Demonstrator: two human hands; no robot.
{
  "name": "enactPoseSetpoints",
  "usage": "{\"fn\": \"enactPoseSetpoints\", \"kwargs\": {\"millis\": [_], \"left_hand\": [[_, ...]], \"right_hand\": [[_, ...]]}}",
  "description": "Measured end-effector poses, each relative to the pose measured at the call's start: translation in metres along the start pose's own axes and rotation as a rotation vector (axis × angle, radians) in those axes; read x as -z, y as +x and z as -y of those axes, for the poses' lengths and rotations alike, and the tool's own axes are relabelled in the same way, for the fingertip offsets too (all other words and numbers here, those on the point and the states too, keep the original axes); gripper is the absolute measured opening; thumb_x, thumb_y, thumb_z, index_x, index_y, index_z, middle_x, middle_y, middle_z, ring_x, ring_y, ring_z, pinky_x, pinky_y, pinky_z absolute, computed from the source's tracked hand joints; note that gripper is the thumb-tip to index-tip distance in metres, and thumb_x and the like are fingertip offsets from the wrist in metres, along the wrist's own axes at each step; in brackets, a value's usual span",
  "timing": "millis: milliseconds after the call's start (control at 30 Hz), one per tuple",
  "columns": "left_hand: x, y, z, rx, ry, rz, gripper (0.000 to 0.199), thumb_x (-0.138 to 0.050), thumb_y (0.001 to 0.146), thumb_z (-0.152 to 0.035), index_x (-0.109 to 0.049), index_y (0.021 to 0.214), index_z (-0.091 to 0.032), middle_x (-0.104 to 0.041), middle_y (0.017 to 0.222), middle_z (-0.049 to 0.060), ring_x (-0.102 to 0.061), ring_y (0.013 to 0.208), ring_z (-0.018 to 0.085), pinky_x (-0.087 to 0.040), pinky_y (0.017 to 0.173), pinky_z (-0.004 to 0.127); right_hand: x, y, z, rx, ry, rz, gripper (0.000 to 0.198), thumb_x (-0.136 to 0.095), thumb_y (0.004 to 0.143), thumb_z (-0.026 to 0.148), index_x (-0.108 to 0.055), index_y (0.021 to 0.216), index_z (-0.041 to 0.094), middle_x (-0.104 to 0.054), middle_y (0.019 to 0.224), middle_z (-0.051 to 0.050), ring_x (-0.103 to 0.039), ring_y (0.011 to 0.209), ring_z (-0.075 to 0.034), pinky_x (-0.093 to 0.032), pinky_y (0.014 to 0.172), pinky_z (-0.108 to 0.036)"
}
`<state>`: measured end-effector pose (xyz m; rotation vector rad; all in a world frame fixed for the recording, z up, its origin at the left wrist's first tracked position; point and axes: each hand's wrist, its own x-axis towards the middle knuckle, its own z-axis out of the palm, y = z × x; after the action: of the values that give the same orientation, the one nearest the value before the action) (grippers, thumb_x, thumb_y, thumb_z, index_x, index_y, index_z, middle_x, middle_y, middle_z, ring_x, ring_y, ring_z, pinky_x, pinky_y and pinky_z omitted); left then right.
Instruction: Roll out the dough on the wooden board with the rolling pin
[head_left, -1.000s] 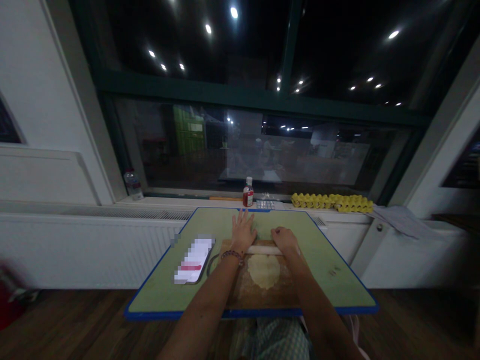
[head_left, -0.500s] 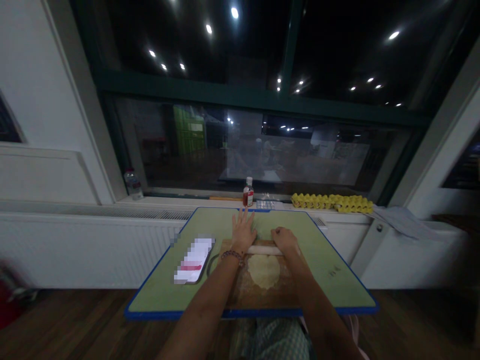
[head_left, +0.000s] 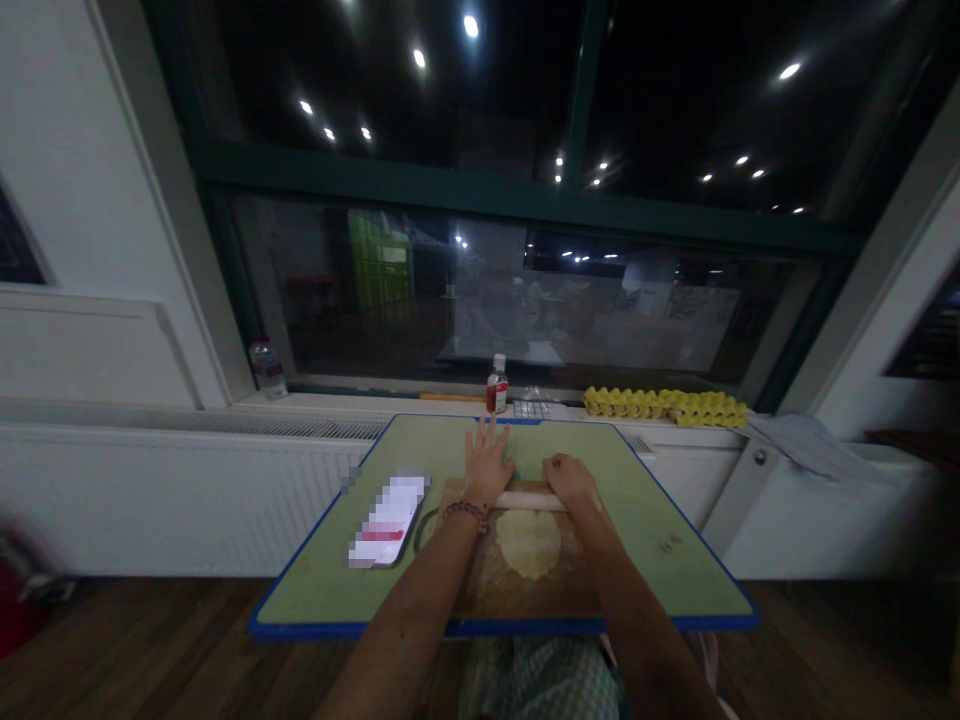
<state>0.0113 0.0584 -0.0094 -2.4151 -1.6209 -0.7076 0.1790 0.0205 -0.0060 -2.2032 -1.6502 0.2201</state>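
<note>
A pale rolling pin [head_left: 531, 501] lies crosswise on a wooden board [head_left: 517, 602], just beyond a flat, roundish sheet of dough [head_left: 529, 545]. My left hand [head_left: 487, 468] rests over the pin's left end, its fingers spread and stretched forward. Over the right end, my right hand [head_left: 571, 480] is closed with its fingers curled; the grip itself is partly hidden by the back of the hand. The pin's two ends are out of sight under the hands. A beaded bracelet [head_left: 466, 511] circles my left wrist.
The board sits on a green, blue-edged table [head_left: 360, 598]. A phone [head_left: 386, 525] lies left of my left arm. On the windowsill stand a small bottle [head_left: 496, 388], yellow egg trays [head_left: 664, 405] and a plastic bottle [head_left: 268, 370]. A radiator [head_left: 180, 500] runs along the wall.
</note>
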Motion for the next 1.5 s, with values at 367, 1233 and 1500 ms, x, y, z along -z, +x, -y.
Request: {"fn": "enactPoseSetpoints", "kwargs": {"millis": [367, 1233, 1500], "left_hand": [[0.0, 0.0, 0.0, -0.007, 0.008, 0.003, 0.063, -0.051, 0.09, -0.031, -0.039, 0.15, -0.022, -0.024, 0.163, 0.006, -0.012, 0.151, 0.028, -0.01, 0.121, 0.053], [0.002, -0.001, -0.003, 0.049, -0.009, 0.173, 0.057, -0.047, 0.091, -0.034, -0.046, 0.146, -0.019, -0.037, 0.157, 0.007, -0.022, 0.149, 0.025, -0.011, 0.122, 0.046], [-0.005, -0.006, -0.001, 0.159, 0.001, 0.332, 0.064, -0.047, 0.088, -0.044, -0.044, 0.148, -0.021, -0.029, 0.161, 0.01, -0.022, 0.148, 0.033, -0.016, 0.118, 0.054]], "right_hand": [[0.001, 0.0, 0.001, -0.006, 0.013, 0.012, 0.032, -0.055, 0.096, 0.045, -0.065, 0.109, 0.018, -0.067, 0.113, -0.006, -0.064, 0.102, -0.019, -0.051, 0.094, -0.043], [0.003, -0.008, 0.001, -0.02, -0.125, -0.01, 0.034, -0.054, 0.096, 0.047, -0.065, 0.11, 0.019, -0.066, 0.116, -0.007, -0.061, 0.108, -0.02, -0.047, 0.098, -0.045], [0.001, -0.013, 0.001, -0.017, -0.187, -0.002, 0.039, -0.043, 0.095, 0.038, -0.068, 0.118, 0.018, -0.065, 0.126, -0.013, -0.052, 0.124, -0.03, -0.039, 0.099, -0.041]]}}
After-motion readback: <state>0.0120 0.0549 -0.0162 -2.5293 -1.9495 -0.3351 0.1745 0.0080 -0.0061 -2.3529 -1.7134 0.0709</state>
